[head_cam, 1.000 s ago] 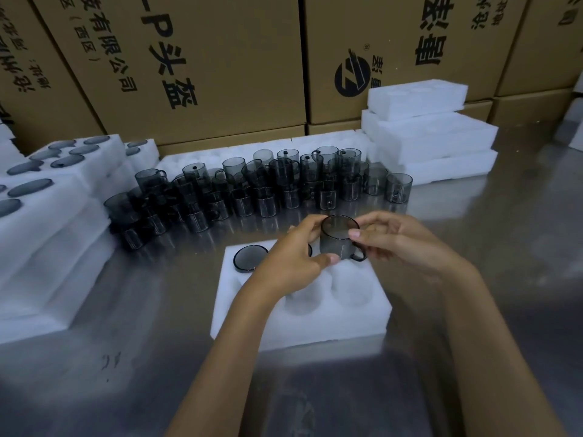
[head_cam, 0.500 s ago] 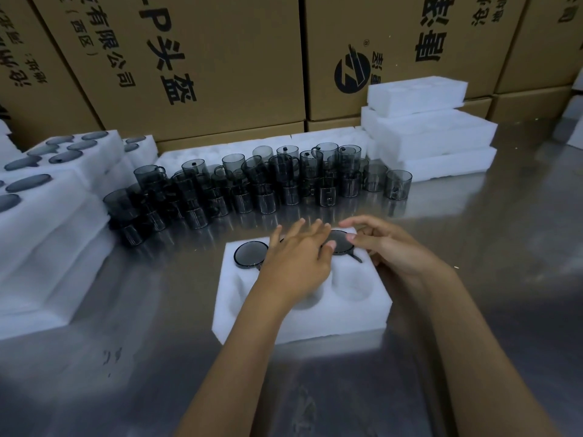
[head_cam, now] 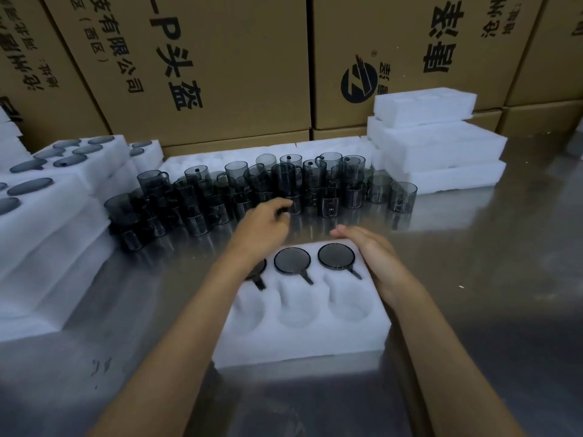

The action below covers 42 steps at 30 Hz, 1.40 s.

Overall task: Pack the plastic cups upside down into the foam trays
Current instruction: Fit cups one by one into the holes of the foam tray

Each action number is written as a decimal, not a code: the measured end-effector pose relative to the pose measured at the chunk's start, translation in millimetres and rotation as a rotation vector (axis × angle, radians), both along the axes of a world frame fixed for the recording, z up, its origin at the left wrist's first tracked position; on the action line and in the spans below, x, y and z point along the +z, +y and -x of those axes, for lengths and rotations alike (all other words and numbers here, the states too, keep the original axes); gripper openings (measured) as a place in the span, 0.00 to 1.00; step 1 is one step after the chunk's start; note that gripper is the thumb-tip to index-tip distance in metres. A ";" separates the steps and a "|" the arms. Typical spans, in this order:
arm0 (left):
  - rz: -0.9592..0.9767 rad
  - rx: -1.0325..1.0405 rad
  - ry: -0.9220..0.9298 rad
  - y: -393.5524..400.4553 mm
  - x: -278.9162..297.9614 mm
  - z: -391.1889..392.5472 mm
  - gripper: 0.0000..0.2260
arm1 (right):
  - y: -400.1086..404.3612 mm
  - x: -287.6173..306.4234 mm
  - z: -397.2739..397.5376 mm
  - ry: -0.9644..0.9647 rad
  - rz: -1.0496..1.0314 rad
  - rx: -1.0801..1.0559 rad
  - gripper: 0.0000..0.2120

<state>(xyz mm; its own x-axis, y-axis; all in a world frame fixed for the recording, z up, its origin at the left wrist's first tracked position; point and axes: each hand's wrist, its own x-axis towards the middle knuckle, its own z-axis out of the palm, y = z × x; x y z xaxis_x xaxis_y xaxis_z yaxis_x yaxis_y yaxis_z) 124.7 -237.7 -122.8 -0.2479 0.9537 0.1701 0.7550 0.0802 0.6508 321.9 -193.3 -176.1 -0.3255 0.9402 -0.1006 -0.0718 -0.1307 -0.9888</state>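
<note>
A white foam tray (head_cam: 299,342) lies in front of me on the steel table. Its back row holds three dark cups upside down: one in the middle (head_cam: 291,260), one on the right (head_cam: 336,256), and a left one (head_cam: 258,270) partly hidden by my forearm. The three front pockets are empty. My left hand (head_cam: 263,223) reaches past the tray, its fingertips close to one of the several loose smoky cups (head_cam: 239,187) standing in rows. My right hand (head_cam: 375,257) lies with straight fingers along the tray's right edge.
Filled foam trays (head_cam: 47,197) are stacked at the left. A pile of empty foam trays (head_cam: 438,146) sits at the back right, and a long foam piece (head_cam: 331,146) lies behind the cups. Cardboard boxes (head_cam: 220,58) wall off the back.
The cup held by both hands went down into the tray's back right pocket. My left hand then left the tray and moved forward to the loose cups. My right hand slid to the tray's edge.
</note>
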 end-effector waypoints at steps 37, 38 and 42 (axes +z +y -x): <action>-0.637 -0.085 0.097 -76.1 -22.1 13.9 0.09 | -59.1 38.0 45.2 -0.162 -0.659 -0.014 0.28; -0.635 -0.116 0.126 -82.3 -24.6 12.3 0.10 | -62.7 36.4 49.0 -0.226 -0.690 0.035 0.31; -0.659 -0.174 0.076 -93.1 -21.1 9.8 0.15 | -68.6 33.7 54.9 -0.282 -0.778 0.011 0.32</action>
